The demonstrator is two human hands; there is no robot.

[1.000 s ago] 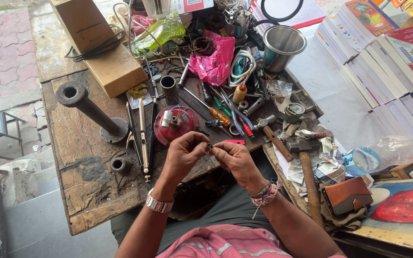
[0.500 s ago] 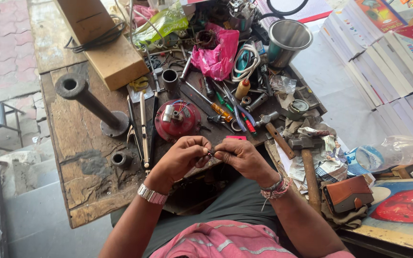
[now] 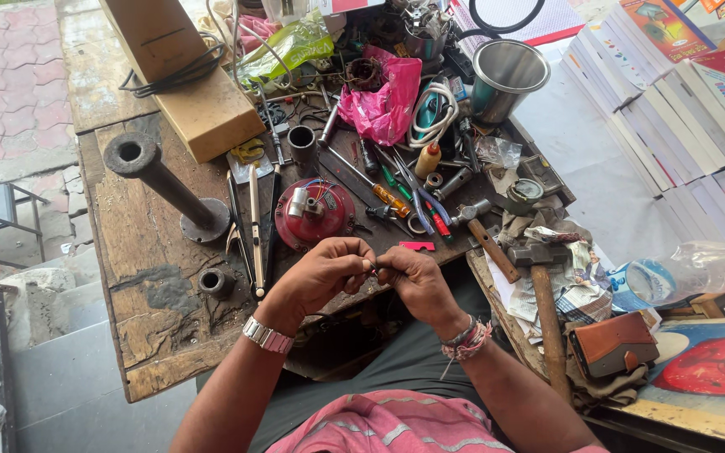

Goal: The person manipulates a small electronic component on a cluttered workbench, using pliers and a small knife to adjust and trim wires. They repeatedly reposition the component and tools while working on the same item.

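Note:
My left hand (image 3: 316, 277) and my right hand (image 3: 417, 281) meet fingertip to fingertip just in front of the worn wooden workbench (image 3: 148, 277). Between the fingertips both pinch a small thin part (image 3: 374, 268), too small to tell what it is. Just beyond the hands, on the bench, lies a red round motor part (image 3: 312, 214) with coloured wires and a metal piece on top. A watch sits on my left wrist, thread bands on my right.
Screwdrivers (image 3: 379, 189), a pink bag (image 3: 383, 101), a steel cup (image 3: 501, 75), an iron pipe stand (image 3: 165, 180) and a cardboard box (image 3: 190, 84) crowd the bench. Hammers (image 3: 539, 285) lie at right, beside a brown wallet (image 3: 614, 344), a plastic bottle (image 3: 690, 268) and stacked books (image 3: 681, 109).
Both hands stay joined on the small part, with the fingers shifting slightly. The view has tilted a little, so the bench sits lower in frame.

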